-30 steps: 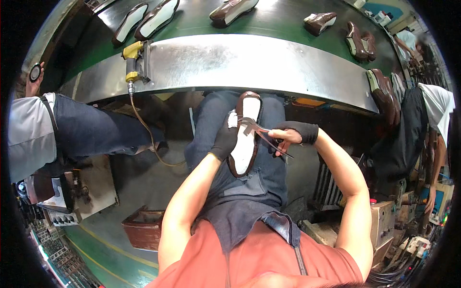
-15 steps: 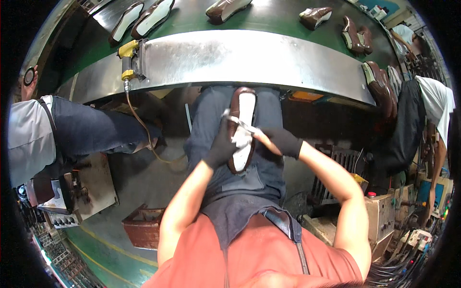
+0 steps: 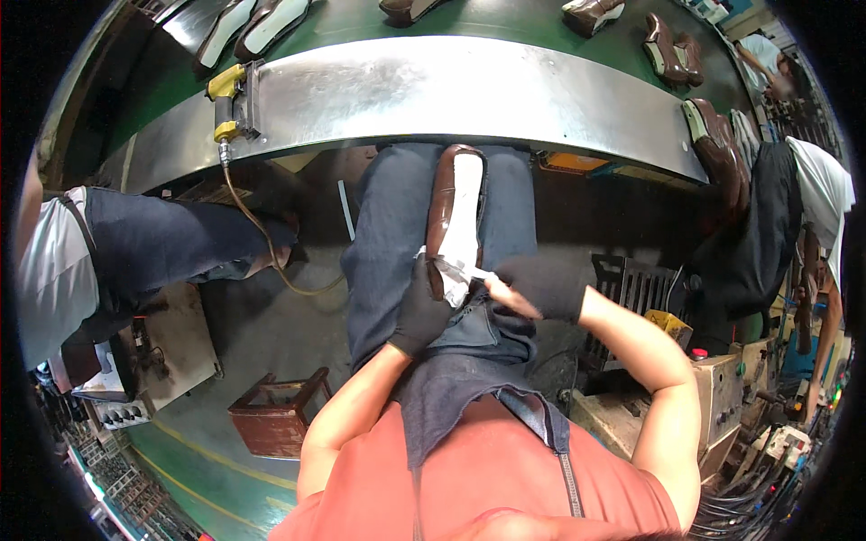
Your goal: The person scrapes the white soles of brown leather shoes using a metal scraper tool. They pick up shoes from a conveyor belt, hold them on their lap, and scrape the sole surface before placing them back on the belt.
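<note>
A brown shoe (image 3: 441,207) lies sole up along my thighs, its pale underside (image 3: 465,194) facing me. My left hand (image 3: 424,311), in a black glove, is closed around the left side of its near end. From the right, my right hand (image 3: 541,287), gloved in black with bare fingertips showing, grips a slim, shiny metal hand tool (image 3: 481,273). The tool reaches over the near end of the sole; blur hides its exact kind. Whitish material (image 3: 456,290) shows on the sole below it.
A metal ledge (image 3: 433,86) runs ahead of my knees, carrying a yellow-black air nailer (image 3: 225,101) with a hose. Beyond it, several brown shoes (image 3: 591,15) lie on a green surface (image 3: 505,22). A wooden stool (image 3: 275,419) stands at left. People are on both sides.
Both hands and the tool have shifted toward the shoe's near end, and my right hand has moved slightly right. More of the sole's far part shows. The ledge sits higher in view.
</note>
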`<state>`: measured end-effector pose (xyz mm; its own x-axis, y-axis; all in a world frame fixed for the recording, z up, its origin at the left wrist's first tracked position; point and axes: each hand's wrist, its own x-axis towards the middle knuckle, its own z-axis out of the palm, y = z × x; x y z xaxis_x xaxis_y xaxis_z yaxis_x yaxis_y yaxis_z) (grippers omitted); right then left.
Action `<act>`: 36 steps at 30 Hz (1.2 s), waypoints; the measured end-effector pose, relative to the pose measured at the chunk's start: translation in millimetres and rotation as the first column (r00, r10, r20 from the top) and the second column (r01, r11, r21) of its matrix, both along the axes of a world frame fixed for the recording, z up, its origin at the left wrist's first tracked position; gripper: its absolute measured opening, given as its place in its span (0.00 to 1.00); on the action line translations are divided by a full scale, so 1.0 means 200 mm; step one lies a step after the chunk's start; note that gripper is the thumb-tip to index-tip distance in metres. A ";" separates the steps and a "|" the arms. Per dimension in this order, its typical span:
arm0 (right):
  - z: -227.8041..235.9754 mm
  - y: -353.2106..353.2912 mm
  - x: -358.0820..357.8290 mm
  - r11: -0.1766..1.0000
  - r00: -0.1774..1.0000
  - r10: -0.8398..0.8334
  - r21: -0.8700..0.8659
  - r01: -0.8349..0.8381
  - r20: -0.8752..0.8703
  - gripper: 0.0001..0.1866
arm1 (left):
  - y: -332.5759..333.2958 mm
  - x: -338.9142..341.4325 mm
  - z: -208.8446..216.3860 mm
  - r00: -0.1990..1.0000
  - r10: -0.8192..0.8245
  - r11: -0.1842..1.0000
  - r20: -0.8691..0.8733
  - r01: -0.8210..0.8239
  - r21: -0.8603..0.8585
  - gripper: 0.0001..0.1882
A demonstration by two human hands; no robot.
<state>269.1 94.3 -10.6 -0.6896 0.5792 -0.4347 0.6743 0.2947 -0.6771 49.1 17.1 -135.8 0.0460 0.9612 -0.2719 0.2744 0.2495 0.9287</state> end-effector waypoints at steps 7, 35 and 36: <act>-0.08 -0.02 0.02 0.827 0.974 -0.219 -0.517 0.220 0.063 0.29 | 0.18 -0.02 -0.10 0.763 0.296 0.934 0.575 -0.104 -0.342 0.19; 0.17 0.11 -0.13 0.988 0.963 -0.089 0.097 0.117 -0.254 0.16 | 0.18 -0.06 0.00 0.992 -0.117 0.981 0.048 0.123 -0.152 0.25; 0.12 0.10 -0.15 0.988 0.968 -0.079 0.107 0.107 -0.238 0.17 | 0.14 -0.07 0.01 0.984 -0.180 0.940 0.006 0.174 -0.295 0.26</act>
